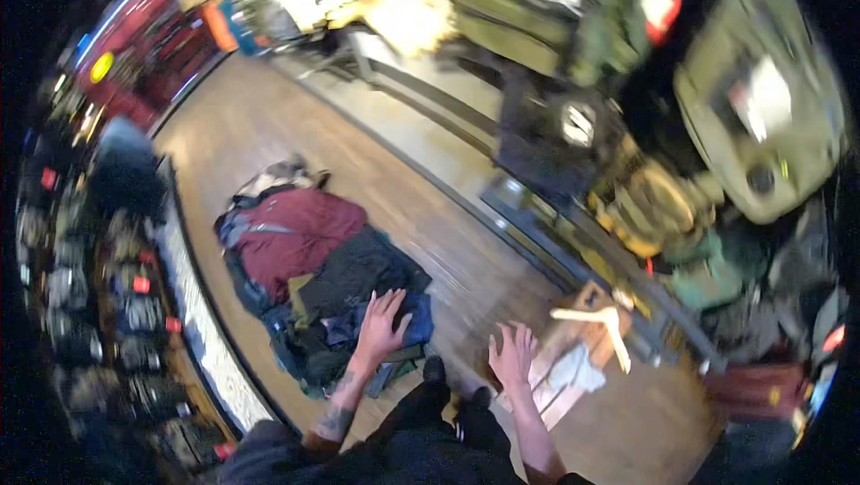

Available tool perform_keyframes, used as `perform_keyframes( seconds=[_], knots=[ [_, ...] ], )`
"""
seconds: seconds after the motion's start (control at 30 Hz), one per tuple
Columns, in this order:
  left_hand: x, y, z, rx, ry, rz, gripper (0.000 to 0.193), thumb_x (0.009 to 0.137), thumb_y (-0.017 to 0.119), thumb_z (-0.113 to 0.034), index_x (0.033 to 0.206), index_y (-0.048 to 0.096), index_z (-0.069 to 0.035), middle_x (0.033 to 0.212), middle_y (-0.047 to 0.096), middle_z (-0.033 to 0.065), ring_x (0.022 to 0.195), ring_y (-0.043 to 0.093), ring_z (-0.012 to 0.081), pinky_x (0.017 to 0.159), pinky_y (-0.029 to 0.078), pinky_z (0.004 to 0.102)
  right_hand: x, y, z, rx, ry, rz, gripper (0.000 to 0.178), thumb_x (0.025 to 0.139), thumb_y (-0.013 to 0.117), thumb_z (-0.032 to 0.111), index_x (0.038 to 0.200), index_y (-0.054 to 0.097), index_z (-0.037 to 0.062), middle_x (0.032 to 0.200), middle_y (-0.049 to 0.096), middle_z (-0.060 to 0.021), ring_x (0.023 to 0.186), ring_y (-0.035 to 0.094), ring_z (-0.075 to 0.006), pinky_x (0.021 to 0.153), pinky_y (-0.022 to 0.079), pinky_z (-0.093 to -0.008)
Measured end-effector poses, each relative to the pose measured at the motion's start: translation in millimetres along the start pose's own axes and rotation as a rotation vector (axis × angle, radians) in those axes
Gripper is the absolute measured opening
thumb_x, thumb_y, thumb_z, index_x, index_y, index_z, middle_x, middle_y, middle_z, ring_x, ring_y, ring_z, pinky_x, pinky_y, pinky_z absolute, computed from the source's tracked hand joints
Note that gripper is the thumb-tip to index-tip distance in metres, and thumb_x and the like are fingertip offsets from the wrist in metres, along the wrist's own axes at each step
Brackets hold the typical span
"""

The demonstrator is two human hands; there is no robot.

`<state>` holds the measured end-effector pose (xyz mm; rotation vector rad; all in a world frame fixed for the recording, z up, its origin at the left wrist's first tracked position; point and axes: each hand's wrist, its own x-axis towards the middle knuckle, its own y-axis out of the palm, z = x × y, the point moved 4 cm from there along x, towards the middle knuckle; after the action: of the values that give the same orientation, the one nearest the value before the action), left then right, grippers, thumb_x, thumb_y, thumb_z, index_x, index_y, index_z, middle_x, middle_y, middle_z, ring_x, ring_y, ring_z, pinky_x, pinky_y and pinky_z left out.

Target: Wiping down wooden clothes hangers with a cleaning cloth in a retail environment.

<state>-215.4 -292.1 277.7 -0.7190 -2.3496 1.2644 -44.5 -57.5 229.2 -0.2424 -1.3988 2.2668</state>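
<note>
My left hand [382, 324] hovers with fingers stretched over the near right part of a pile of clothes, holding nothing. In that pile are a maroon garment [300, 232], a dark grey-black garment [358, 270] and a blue garment [419, 317]. My right hand [514, 355], its fingers apart, is held out beside a pale wooden box or stool [557, 395], with nothing in its grip. On that wooden piece lie a light blue cloth [580, 370] and a tan angled piece [616, 331]. Blur hides the finer detail.
Shelves of folded clothes [139, 315] with red tags run along the left. To the right stands a metal rack frame [537, 248] with hanging bags, among them an olive backpack [761, 109]. Wooden floor [394, 171] lies between them. My shoes [434, 369] are beside the pile.
</note>
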Motion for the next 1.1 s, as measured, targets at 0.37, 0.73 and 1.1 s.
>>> perform_keyframes(
  seconds=[0.37,0.73,1.1],
  knots=[
    [59.8,-183.8,81.3,0.092,-0.077,-0.524,0.051,0.09,0.068,-0.021,0.135,0.054,0.0,0.136,0.058,0.0178,0.133,0.049,0.0362,0.119,0.026,0.0528,248.5,-35.7,229.7,-0.023,-0.539,-0.285,0.031,0.087,0.069,0.023,0.113,0.062,0.0077,0.114,0.056,-0.0152,0.111,0.052,-0.0335,0.091,0.042,-0.0473],
    [168.4,-233.3,102.4,0.183,-0.12,-0.573,0.049,0.091,0.067,-0.021,0.134,0.055,-0.001,0.133,0.059,0.0173,0.13,0.05,0.0355,0.119,0.025,0.0531,553.2,-51.3,315.4,0.065,-0.63,-0.416,0.033,0.086,0.067,0.01,0.115,0.055,-0.0015,0.112,0.056,-0.0192,0.107,0.058,-0.0354,0.091,0.05,-0.0437],
    [249.5,-249.1,132.4,0.224,-0.2,-0.561,0.048,0.092,0.065,-0.019,0.136,0.053,-0.003,0.134,0.057,0.0174,0.132,0.049,0.0333,0.121,0.024,0.0525,687.0,2.0,351.1,-0.467,-0.486,-0.514,0.046,0.073,0.082,0.025,0.108,0.058,0.0066,0.113,0.056,-0.0087,0.11,0.055,-0.0243,0.086,0.05,-0.0381]
  ],
)
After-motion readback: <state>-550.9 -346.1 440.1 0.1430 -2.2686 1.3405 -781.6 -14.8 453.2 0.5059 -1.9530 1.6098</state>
